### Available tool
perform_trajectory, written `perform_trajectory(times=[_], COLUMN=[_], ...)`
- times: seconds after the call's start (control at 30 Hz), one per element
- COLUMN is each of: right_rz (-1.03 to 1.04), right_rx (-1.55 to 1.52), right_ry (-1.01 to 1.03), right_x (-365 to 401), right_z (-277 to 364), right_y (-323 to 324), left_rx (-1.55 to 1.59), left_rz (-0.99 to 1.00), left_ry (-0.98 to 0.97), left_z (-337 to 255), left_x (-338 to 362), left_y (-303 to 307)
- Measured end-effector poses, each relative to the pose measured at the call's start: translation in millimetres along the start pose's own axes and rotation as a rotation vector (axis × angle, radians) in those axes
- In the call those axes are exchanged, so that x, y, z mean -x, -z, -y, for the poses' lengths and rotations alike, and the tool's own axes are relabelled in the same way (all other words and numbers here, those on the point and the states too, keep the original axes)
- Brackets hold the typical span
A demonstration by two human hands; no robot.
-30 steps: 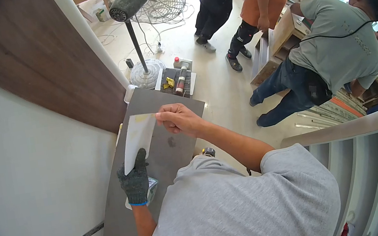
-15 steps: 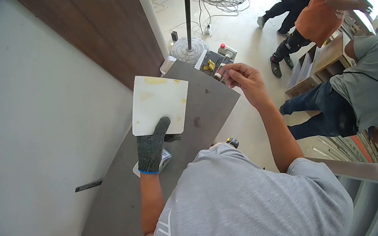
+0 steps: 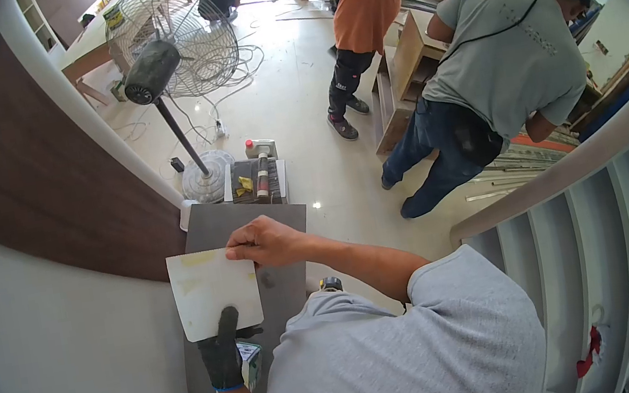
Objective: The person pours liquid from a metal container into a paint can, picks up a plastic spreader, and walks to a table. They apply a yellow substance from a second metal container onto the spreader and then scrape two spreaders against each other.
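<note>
My left hand [image 3: 223,356], in a dark knit glove, holds a white square spreader card [image 3: 213,291] by its lower edge. Yellowish glue stains mark the card's top. My bare right hand [image 3: 264,242] pinches the card's upper right corner. Both hands hover over a long grey panel [image 3: 273,219] that leans along the white wall. Under my left hand a small container [image 3: 251,361] shows partly; what it is I cannot tell.
A standing fan [image 3: 165,55] and a tray of tubes and tools [image 3: 254,180] sit beyond the panel's far end. Several people work at wooden cabinets [image 3: 401,67] to the right. White shelving [image 3: 584,236] stands at my right. Dark wood cladding [image 3: 25,185] covers the wall at left.
My right hand came back from the panel's far end to grip the card's upper corner. The card stayed in my left hand while my view swung toward the room.
</note>
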State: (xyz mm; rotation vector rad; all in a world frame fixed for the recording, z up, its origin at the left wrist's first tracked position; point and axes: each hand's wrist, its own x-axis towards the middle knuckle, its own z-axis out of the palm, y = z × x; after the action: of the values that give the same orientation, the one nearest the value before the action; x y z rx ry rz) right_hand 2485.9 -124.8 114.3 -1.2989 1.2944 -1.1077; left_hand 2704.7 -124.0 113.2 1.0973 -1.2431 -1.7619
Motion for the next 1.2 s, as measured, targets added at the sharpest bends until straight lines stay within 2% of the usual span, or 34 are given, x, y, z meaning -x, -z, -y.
perform_trajectory(times=[0.13,0.23,0.33,0.43,0.53,0.63,0.73,0.83,0.93,1.13,1.2], right_rz=[-0.022,0.027,-0.01,0.098,0.027,-0.015,-0.118,-0.15,-0.13,0.056,0.017], right_rx=[0.043,0.245,0.028,0.077,0.052,0.157,0.277,0.341,0.34,0.087,0.106], right_ry=[-0.016,-0.001,0.303,0.072,0.011,0.033,0.16,0.138,0.094,0.197,0.181], right_x=[1,-4,-2,0,-1,1,-2,0,-3,4,4], right_z=[2,-5,-17,-7,-9,-4,-14,-9,-13,-11,-14], right_y=[3,11,12,23,19,17,11,10,12,24,23], left_rx=[-0.01,-0.013,0.011,-0.013,-0.019,-0.011,-0.01,-0.016,-0.021,-0.025,-0.024], left_rz=[0.005,0.002,0.013,0.013,0.021,0.036,0.044,0.048,0.053,0.056,0.057], left_ry=[-0.02,-0.023,0.043,0.066,0.055,0.042,0.033,0.033,0.031,0.031,0.035], left_z=[1,0,-5,-4,-2,-1,0,-1,-1,-3,-2], left_x=[-2,0,1,1,-1,-2,-4,-5,-6,-8,-7], left_y=[-1,-2,0,2,1,-4,-7,-8,-8,-6,-7])
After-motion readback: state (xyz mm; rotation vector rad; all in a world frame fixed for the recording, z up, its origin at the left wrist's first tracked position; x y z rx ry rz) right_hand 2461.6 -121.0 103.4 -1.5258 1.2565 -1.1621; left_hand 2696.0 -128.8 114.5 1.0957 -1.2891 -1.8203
